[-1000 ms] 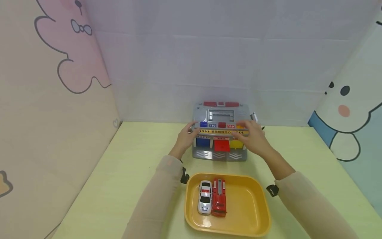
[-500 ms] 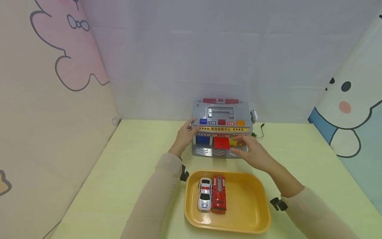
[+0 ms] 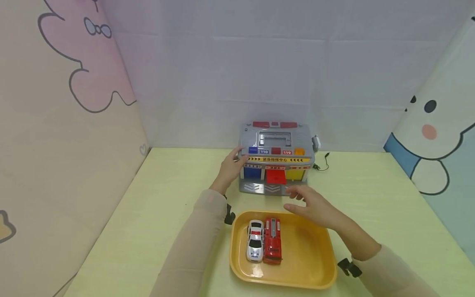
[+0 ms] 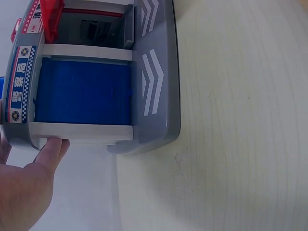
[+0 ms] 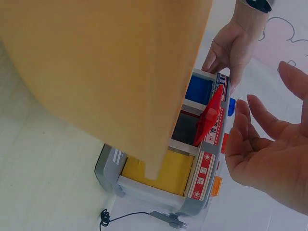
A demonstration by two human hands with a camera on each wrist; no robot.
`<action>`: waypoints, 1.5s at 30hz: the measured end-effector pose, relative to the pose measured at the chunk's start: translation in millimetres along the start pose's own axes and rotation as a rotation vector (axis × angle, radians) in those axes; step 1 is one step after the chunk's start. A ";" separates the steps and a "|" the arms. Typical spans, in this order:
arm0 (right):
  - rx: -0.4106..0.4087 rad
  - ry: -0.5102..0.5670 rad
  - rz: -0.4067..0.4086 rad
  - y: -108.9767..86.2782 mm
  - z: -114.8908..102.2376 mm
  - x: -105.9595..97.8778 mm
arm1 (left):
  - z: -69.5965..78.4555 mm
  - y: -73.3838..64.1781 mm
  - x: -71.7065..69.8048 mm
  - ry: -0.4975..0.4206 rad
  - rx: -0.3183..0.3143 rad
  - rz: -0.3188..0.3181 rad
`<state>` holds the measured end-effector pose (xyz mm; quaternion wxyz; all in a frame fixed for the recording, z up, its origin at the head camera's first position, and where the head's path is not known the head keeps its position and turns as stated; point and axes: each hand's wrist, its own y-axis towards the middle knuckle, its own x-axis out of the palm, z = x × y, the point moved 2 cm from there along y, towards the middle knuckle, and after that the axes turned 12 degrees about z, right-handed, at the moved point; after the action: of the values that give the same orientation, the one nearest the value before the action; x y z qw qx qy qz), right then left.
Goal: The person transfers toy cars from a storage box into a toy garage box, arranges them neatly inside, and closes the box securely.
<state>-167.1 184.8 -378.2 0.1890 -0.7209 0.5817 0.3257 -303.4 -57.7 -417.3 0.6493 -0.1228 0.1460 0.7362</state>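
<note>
A grey toy garage (image 3: 267, 128) with blue, red and yellow doors stands at the back of the table. My left hand (image 3: 230, 170) grips its left end, the fingers against the side wall in the left wrist view. The red door (image 5: 209, 115) sticks out, swung up, with a dark bay behind it. Down over their bays are the blue door (image 4: 86, 91) and the yellow door (image 5: 163, 173). My right hand (image 3: 315, 208) hovers, fingers loosely bent and holding nothing, between the garage and the yellow tray (image 3: 304, 251). In the tray lie a white toy police car (image 3: 255, 242) and a red toy fire truck (image 3: 272, 243).
A thin black cord (image 3: 323, 168) trails on the table to the right of the garage. Fabric walls with cartoon figures enclose the back and both sides. The tray's near wall blocks part of the right wrist view.
My right hand has left the garage's right front, passed the yellow door, and come down toward the tray's far rim. The left hand stays on the garage's left end.
</note>
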 end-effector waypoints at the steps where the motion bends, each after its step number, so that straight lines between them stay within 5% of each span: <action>1: 0.007 -0.006 -0.016 -1.6 -0.1 1.5 | -0.2 0.2 0.1 0.001 -0.001 0.001; 12: 0.059 -0.003 -0.157 -15.4 2.1 19.9 | -0.2 -0.2 0.0 0.008 -0.004 -0.001; 28: 0.061 0.015 -0.181 -24.0 5.5 32.4 | -4.7 2.7 2.4 -0.008 -0.009 -0.007; 35: 0.141 -0.046 -0.181 -26.8 7.8 39.8 | -6.1 2.5 1.9 -0.013 0.005 -0.006; 45: 0.108 -0.043 -0.206 -33.5 9.5 52.9 | -7.1 2.9 2.2 -0.006 0.009 -0.003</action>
<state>-131.4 161.6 -425.0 0.2723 -0.7585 0.5172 0.2881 -306.6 -58.6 -424.6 0.6511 -0.1180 0.1470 0.7352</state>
